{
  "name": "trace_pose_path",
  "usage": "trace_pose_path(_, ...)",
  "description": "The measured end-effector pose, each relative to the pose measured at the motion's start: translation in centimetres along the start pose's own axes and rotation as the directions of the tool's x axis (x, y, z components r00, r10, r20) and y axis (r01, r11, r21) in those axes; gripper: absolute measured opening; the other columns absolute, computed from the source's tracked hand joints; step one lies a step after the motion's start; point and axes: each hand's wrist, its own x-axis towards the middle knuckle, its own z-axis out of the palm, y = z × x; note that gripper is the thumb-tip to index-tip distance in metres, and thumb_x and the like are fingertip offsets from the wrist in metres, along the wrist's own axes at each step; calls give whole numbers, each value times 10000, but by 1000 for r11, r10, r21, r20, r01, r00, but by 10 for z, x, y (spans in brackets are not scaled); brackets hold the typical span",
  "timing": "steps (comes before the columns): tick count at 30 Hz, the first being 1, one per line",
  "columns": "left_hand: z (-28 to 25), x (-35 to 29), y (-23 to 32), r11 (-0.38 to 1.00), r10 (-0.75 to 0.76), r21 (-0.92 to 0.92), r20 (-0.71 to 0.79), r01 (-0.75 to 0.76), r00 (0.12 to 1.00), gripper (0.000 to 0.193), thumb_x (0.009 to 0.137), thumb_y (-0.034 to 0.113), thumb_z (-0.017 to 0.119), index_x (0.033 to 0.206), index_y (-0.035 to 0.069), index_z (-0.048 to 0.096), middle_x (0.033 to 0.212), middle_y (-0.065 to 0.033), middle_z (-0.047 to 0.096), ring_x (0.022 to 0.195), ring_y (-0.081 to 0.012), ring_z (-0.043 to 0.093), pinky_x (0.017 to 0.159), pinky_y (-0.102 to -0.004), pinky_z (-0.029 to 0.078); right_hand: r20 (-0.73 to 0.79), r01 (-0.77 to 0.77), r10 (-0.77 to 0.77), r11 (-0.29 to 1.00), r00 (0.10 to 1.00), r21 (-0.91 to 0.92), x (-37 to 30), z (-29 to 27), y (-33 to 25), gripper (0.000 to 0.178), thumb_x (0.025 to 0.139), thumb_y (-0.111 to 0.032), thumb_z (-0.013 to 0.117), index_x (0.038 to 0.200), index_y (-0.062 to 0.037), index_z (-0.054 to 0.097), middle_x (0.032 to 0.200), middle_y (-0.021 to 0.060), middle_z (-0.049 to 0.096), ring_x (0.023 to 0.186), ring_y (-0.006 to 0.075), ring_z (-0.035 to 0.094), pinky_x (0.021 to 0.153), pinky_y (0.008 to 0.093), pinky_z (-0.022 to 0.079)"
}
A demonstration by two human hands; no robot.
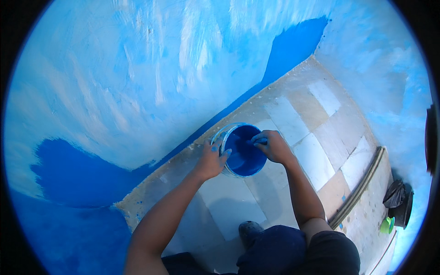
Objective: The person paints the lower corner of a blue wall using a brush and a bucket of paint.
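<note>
A round paint bucket with a whitish rim stands on the tiled floor in front of me, and deep blue paint coats its inside. On its left side, my left hand grips the rim, with blue smears on the fingers. My right hand is closed at the right side of the bucket, its blue-stained fingertips over the opening. Whatever those fingers hold is blue and hard to tell from the paint.
Beyond the bucket rises a pale blue wall with a dark blue painted band along its foot. Mixed tiles cover the floor. At right lie long thin rods, a black bucket with a bag and a green cup.
</note>
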Motion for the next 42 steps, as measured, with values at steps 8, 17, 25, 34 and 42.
trace_pose_path(8, -16, -4, 28, 989, 14, -149, 12, -12, 1000, 509, 957, 306, 577, 1334, -14, 461, 1329, -365, 389, 1246, -501, 385, 1006, -525, 404, 53, 104, -94, 966, 994, -238, -5, 62, 35, 246, 730, 6, 652, 959, -32, 735, 967, 201, 690, 893, 358, 652, 838, 428, 514)
trace_pose_path(17, -16, -8, 7, 992, -2, -129, 40, 7, 999, 595, 981, 373, 538, 1424, 11, 375, 1307, -339, 374, 1124, -462, 530, 971, -495, 443, -89, -226, 311, 834, 946, 504, -23, 17, 15, 203, 836, -104, 658, 942, 68, 682, 929, 171, 700, 826, 262, 703, 786, 337, 565)
trace_pose_path(25, -14, -11, -10, 978, -64, -196, 40, 71, 997, 626, 978, 392, 532, 1420, -16, 359, 1348, -374, 361, 1224, -500, 444, 1021, -522, 402, -22, -151, 496, 306, 868, 940, -30, -1, 53, 196, 871, -152, 597, 937, 28, 640, 852, 139, 679, 749, 225, 674, 707, 285, 555)
trace_pose_path(34, -5, -5, -21, 991, -43, -129, 21, 45, 999, 653, 975, 345, 542, 1444, -40, 300, 1327, -401, 387, 1234, -520, 419, 1046, -529, 367, -40, -39, 541, 133, 840, 990, -30, 4, 75, 188, 892, -138, 582, 965, 31, 618, 915, 155, 670, 803, 234, 664, 729, 287, 556)
trace_pose_path(42, -14, 9, 22, 986, -96, -130, 50, 102, 994, 631, 940, 294, 567, 1431, -26, 334, 1293, -362, 389, 1184, -505, 453, 1016, -515, 408, 39, -97, 488, 93, 872, 991, -55, -12, 81, 226, 906, -102, 568, 1053, 68, 594, 1029, 206, 663, 974, 279, 678, 829, 271, 570)
